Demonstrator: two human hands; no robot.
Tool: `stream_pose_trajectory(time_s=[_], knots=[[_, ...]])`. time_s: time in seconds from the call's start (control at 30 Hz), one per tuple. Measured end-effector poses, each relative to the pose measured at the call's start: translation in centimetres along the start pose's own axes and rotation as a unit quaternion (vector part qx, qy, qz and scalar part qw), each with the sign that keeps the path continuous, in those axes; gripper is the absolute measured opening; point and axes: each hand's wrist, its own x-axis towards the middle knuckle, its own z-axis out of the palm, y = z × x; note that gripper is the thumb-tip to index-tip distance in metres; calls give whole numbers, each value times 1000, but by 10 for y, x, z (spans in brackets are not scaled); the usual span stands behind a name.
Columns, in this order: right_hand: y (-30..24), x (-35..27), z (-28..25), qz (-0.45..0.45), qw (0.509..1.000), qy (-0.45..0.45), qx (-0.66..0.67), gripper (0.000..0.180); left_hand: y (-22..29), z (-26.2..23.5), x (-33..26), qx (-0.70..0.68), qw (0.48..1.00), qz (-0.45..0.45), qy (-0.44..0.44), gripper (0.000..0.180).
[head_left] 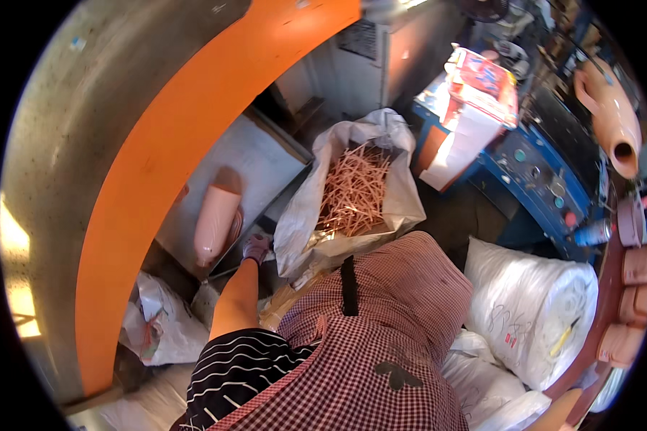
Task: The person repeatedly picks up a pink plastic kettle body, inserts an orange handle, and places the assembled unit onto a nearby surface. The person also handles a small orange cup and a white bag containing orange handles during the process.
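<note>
A checked red-and-white apron (395,337) fills the foreground at six o'clock. At its nine o'clock, the gloved left hand (256,248) reaches down beside a pink cylindrical moulding (216,223) lying on a grey tray (266,154); whether the fingers are closed is unclear. The right hand is hidden. At one o'clock of the hand, an open white sack (402,194) holds thin pinkish-orange sticks (354,192). At four o'clock sit white bundles (532,316).

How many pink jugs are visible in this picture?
2. One pink jug lies on the grey metal tray near the left hand; another jug is at upper right. Others may be hidden.
</note>
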Motion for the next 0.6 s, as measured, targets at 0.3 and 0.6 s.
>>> stream_pose_trajectory(time_s=[0.3, 0.6], knots=[[-74, -16, -13, 23, 995, -51, 82, 19, -64, -58, 69, -22, 994, 20, 104, 35], [-102, -81, -67, -12, 988, -35, 152, 25, -136, -74, 178, 166, 973, 154, -40, 34]])
